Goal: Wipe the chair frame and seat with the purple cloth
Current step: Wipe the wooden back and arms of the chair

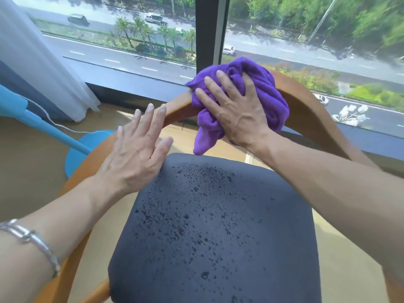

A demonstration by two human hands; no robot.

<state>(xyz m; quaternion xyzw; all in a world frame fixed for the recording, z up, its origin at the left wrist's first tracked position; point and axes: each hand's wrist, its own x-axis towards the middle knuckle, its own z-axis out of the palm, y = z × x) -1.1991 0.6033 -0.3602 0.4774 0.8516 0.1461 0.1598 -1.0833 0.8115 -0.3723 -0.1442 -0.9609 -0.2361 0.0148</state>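
Note:
A chair with a curved wooden frame (310,110) and a dark grey seat (218,226) fills the lower view. Dark wet spots cover much of the seat. My right hand (236,110) presses a bunched purple cloth (271,99) onto the top of the backrest rail, fingers spread over it; a corner of the cloth hangs down toward the seat. My left hand (135,152) is flat with straight fingers over the left part of the frame, just above the seat's back left corner. Whether it touches the wood is unclear.
A large window with a dark vertical mullion (209,29) stands right behind the chair. A white curtain (37,57) hangs at the left. A blue floor stand with a round base (78,154) and a white cable sits left of the chair on the wooden floor.

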